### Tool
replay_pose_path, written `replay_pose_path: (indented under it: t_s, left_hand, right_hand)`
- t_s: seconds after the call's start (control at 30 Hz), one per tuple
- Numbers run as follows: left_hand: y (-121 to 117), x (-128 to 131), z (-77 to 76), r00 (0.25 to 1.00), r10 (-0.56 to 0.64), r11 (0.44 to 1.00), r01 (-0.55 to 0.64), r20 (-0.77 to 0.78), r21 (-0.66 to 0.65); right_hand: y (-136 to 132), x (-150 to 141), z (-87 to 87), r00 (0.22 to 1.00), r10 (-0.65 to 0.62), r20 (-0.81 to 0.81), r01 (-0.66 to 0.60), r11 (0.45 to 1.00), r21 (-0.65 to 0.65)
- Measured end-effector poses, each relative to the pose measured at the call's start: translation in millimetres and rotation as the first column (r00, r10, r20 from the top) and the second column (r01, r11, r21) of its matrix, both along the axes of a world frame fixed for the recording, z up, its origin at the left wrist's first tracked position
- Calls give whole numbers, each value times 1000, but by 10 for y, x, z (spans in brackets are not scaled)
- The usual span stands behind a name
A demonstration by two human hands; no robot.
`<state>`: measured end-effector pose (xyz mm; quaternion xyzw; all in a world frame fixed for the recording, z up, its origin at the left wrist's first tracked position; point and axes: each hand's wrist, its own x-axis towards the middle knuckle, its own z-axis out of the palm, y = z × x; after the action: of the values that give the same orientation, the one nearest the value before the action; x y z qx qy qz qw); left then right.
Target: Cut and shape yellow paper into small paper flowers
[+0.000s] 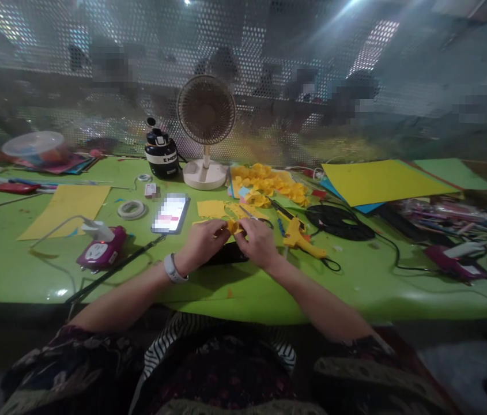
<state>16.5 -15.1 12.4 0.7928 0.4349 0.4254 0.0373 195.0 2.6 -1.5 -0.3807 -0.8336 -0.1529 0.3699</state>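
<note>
Between my two hands is a small yellow paper flower point(233, 226), pinched from both sides; its shape is partly hidden by fingers. My left hand point(204, 242), with a pale watch on the wrist, closes on its left side. My right hand point(259, 241) closes on its right side. Under the hands lies a black flat object point(228, 253). Just beyond are cut yellow paper pieces point(211, 208) and scissors point(264, 221), partly covered by my right hand. A yellow glue gun point(299, 239) rests to the right. Several finished yellow paper flowers point(269, 181) are heaped farther back.
A lit phone point(170, 214), tape roll point(131, 210) and purple power socket point(103, 249) lie left. Behind stand a fan point(206, 112) and black bottle point(162, 155). To the right are a black disc point(339, 222), yellow sheets point(385, 180) and another purple socket point(459, 262) with cables.
</note>
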Motion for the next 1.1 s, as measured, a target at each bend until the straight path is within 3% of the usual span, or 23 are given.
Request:
replay_pose_path:
  t_s: [0.2,0.4,0.6,0.9,1.1]
  left_hand:
    - [-13,56,10,996,85,993,-84,14,-78]
    - [-3,34,9,998,0,999,3,62,-52]
    - [-4,11,12,1000,24,999,-24,-2,-35]
    - [-6,-38,-31,980,71,995,-57,-185,81]
    - [-69,-10,-50,969,131,978,-91,-211,188]
  right_hand:
    - [-40,-87,10,996,-73,-51,70,996,-51]
    - [-18,-68,-8,999,-11,-49,7,996,-84]
    - [24,-25,19,984,15,-179,-39,990,-135]
    - [7,16,-42,991,52,-125,-69,988,-138]
    - [-43,-19,-47,993,68,-99,-85,982,-169]
